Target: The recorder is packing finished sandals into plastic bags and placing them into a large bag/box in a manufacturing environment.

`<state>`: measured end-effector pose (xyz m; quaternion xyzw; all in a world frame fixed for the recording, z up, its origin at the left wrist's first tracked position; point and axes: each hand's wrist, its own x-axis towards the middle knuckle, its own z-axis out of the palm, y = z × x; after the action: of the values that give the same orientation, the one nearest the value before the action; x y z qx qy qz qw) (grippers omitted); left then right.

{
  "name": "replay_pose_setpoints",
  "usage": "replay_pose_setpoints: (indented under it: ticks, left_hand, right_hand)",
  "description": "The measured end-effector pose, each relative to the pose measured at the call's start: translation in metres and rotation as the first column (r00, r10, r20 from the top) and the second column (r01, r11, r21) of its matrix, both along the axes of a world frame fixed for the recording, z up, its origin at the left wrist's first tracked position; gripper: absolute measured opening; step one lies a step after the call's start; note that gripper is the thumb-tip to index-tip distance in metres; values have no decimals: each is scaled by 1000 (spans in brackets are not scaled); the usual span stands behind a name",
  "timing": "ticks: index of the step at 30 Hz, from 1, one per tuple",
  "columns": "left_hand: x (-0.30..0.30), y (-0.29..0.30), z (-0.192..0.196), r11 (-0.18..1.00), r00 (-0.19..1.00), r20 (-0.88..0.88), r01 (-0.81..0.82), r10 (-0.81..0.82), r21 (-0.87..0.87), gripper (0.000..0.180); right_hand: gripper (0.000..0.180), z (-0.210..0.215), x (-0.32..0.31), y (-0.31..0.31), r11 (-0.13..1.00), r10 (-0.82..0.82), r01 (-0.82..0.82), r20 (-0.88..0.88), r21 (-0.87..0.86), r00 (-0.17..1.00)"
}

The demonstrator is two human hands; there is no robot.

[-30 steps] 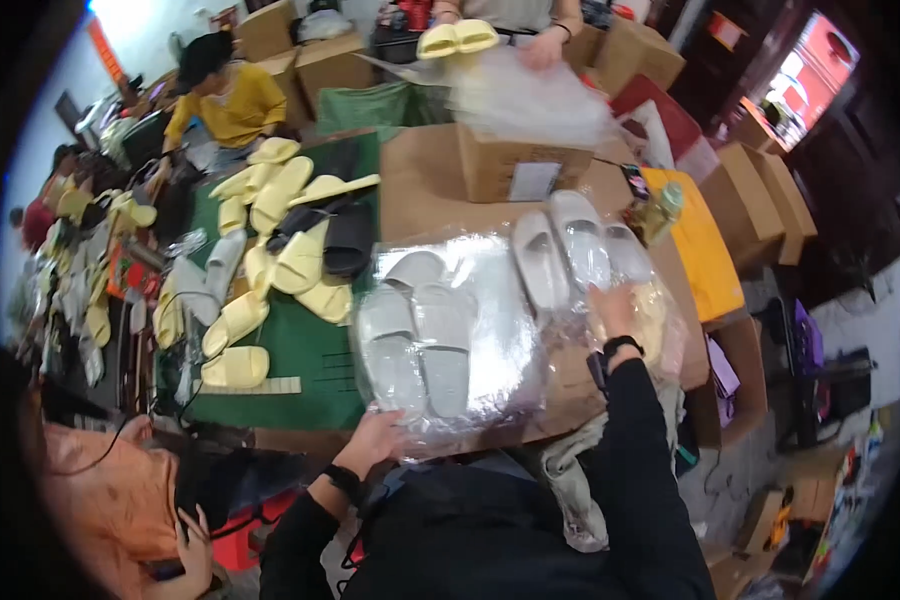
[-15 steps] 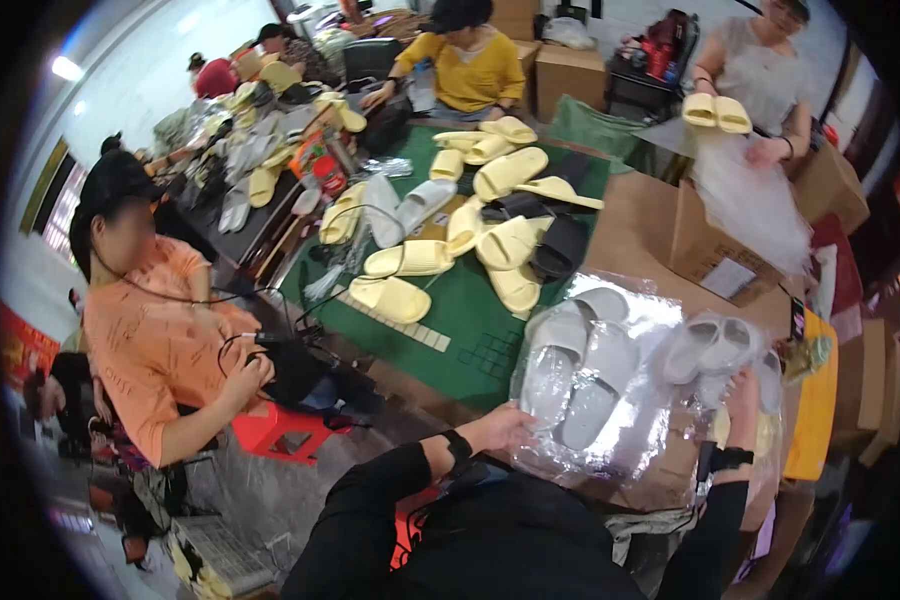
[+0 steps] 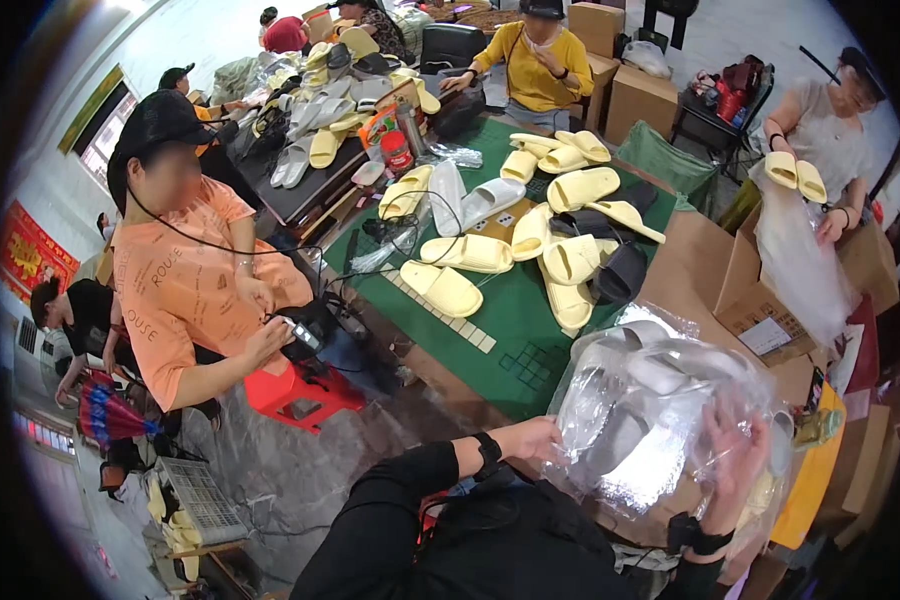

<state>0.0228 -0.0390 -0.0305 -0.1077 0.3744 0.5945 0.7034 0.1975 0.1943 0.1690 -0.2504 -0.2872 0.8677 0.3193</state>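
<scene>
Several pale grey slippers (image 3: 618, 438) in clear plastic lie in front of me at the table's near right. Another bagged grey pair (image 3: 660, 368) rests on top of them, blurred by the film. My left hand (image 3: 532, 440) pinches the near left edge of the clear plastic bag (image 3: 576, 405). On the other side, my right hand (image 3: 735, 445) is against the crinkled film with its fingers spread, beside the upper pair. Part of that hand is veiled by the plastic.
Yellow slippers (image 3: 470, 253) and several black ones (image 3: 620, 272) lie on the green mat (image 3: 525, 385). An open cardboard box (image 3: 760, 300) stands far right, near a person holding yellow slippers (image 3: 796, 176). A person in orange (image 3: 205, 285) sits left, by a red stool (image 3: 300, 395).
The bagged grey pair by my right hand has moved left onto the other slippers. My right hand has moved with it, and its fingers are spread. The head view has shifted.
</scene>
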Motion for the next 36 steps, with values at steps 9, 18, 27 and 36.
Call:
replay_pose_setpoints:
  ticks: [9,18,27,36]
  left_hand:
    - [-6,-42,-19,972,995,84,-71,53,224,45]
    - [-8,-2,18,900,933,298,-297,203,319,49]
    - [-11,-9,20,973,968,251,-64,7,221,53]
    - [-4,4,11,998,999,-51,2,1,62,51]
  right_hand:
    - [21,-136,33,-74,966,232,-189,275,-174,933]
    - [19,-139,37,-63,911,274,-405,619,78,736]
    - [17,-159,45,-60,862,200,-472,730,187,654]
    - [30,-170,41,-57,842,272,-537,815,56,511]
